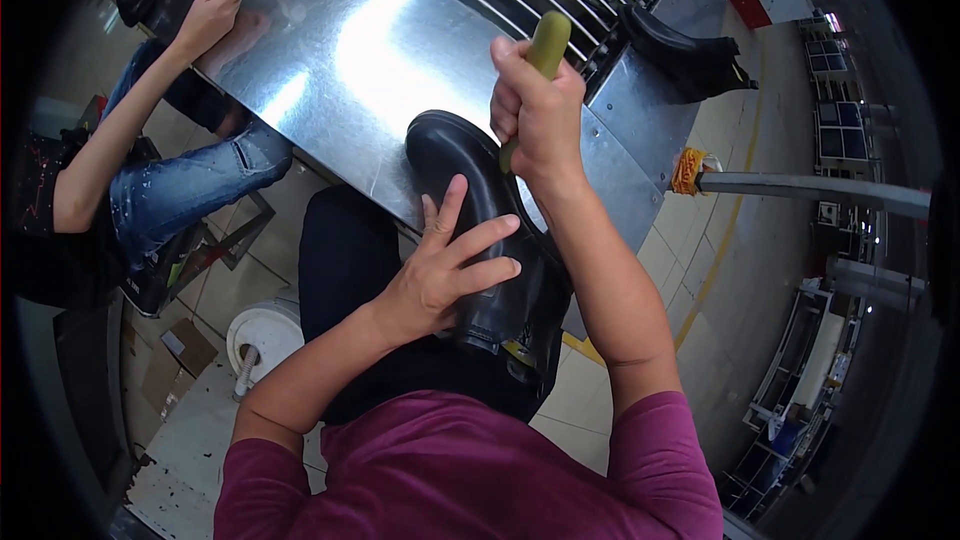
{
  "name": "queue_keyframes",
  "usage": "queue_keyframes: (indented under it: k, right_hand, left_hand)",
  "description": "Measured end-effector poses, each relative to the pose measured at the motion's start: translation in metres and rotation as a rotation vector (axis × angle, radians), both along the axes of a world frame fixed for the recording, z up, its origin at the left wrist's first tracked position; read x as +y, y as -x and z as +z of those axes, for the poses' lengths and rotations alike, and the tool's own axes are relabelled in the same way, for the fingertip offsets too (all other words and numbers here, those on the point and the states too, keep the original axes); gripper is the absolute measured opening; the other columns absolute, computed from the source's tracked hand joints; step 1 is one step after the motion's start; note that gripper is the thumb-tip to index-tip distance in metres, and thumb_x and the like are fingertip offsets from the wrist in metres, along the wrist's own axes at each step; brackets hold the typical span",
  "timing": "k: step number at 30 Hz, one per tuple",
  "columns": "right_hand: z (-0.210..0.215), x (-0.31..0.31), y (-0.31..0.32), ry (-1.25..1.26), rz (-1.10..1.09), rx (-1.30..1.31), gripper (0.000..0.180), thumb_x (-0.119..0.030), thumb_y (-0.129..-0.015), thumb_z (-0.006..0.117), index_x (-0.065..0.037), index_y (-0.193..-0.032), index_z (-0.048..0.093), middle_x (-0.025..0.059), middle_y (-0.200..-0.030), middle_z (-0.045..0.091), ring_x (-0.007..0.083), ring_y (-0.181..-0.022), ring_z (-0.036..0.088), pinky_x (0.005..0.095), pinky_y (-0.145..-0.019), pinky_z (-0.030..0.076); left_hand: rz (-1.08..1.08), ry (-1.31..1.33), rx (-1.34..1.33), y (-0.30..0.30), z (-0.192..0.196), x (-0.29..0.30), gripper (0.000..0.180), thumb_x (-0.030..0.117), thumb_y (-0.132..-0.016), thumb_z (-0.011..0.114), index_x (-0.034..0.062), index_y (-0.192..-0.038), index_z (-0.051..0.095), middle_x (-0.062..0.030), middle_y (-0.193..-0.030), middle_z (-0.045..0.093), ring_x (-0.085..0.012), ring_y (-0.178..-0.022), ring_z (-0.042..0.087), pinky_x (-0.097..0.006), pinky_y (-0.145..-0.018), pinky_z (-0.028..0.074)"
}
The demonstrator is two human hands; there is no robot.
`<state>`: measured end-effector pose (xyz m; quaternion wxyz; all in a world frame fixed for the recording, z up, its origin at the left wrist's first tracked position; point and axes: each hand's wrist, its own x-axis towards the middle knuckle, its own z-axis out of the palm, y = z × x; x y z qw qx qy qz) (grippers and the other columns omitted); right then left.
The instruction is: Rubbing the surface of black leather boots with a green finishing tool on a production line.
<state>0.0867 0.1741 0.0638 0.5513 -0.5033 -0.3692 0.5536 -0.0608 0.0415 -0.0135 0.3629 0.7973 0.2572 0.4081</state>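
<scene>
Left hand (445,265) flat on boot (490,240)

A flattened brown cardboard box (175,360) lies on the floor at lower left. A small yellow label (517,349) sits on the black boot's top edge, centre.

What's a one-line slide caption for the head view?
Left hand steadies a black rubber boot on the lap while right hand grips a yellow-green tool handle at a metal table.

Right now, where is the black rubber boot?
In the head view, the black rubber boot lies at the centre on the person's lap, its toe against the shiny metal table, under the left hand and beside the right hand gripping a green-handled tool.
</scene>
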Motion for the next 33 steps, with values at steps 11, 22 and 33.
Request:
queue_keyframes:
  k: [11, 22, 33]
  right_hand:
    - [-0.003, 0.033, 0.026, -0.042, 0.108, 0.038, 0.027, -0.025, -0.092, 0.077, -0.009, -0.093, 0.056, -0.0035, -0.059, 0.043, 0.0066, -0.042, 0.037, 0.0242, -0.038, 0.028]
    - [0.009, 0.042, 0.008, -0.170, 0.129, 0.176, 0.023, -0.025, -0.096, 0.071, -0.009, -0.089, 0.056, -0.0020, -0.057, 0.042, 0.0103, -0.042, 0.041, 0.0266, -0.040, 0.033]
    - [0.001, -0.032, -0.037, -0.028, -0.109, 0.115, 0.021, -0.021, -0.095, 0.072, -0.009, -0.090, 0.056, -0.0016, -0.056, 0.042, 0.0090, -0.040, 0.039, 0.0265, -0.038, 0.032]
  left_hand:
    - [-0.026, 0.042, 0.041, 0.000, 0.007, 0.003, 0.058, -0.001, -0.073, 0.081, 0.0209, -0.124, 0.066, -0.0071, -0.156, 0.047, -0.0522, -0.156, -0.001, -0.073, -0.119, 0.000]
    - [0.024, 0.000, 0.038, -0.008, 0.007, 0.001, 0.045, 0.006, -0.078, 0.080, 0.0189, -0.119, 0.066, -0.0078, -0.154, 0.048, -0.0514, -0.156, 0.006, -0.072, -0.120, 0.012]
    - [-0.106, 0.055, 0.093, 0.014, 0.020, 0.012, 0.060, 0.007, -0.076, 0.079, 0.0227, -0.132, 0.067, -0.0076, -0.159, 0.045, -0.0466, -0.157, 0.005, -0.071, -0.121, 0.011]
